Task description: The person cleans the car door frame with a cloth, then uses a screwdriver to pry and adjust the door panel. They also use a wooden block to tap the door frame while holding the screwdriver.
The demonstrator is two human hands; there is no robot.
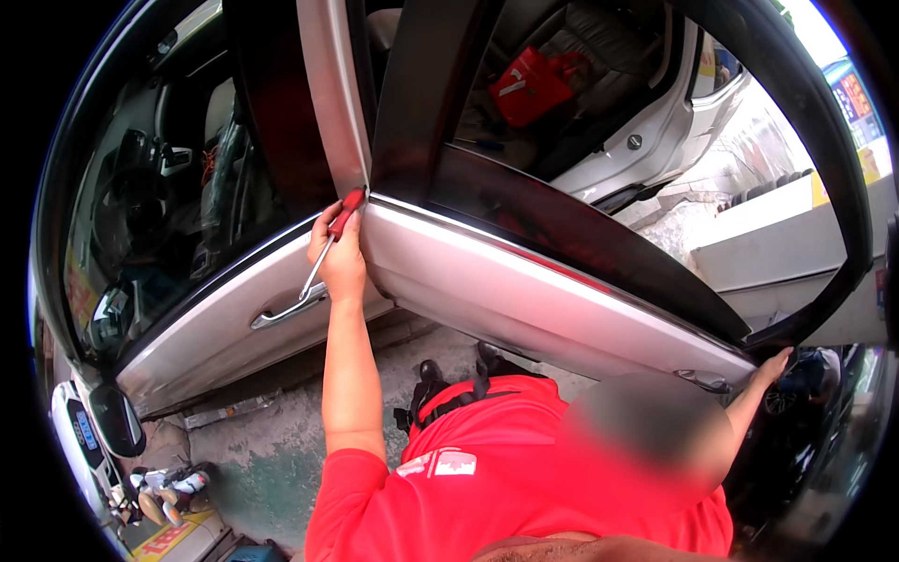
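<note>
Left hand (339,255) clamped on the screwdriver (345,217), we should keep the shaft (318,265) below those fingers (323,223) off the front door (201,347); right hand (773,366) at rear door's (543,281) edge, grip unclear.

You have on a bright red shirt (506,487) with a short sleeve (346,482) on your left arm, a white picture (456,464) in front, and black shoes (431,371) below.

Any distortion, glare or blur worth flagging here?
Head view: fisheye bows the window frame and blackens corners; head view: pavement at upper right washed out, the seat dim; head view: a heavy blur patch right of lower centre, while the left hand and screwdriver look clearer.
</note>
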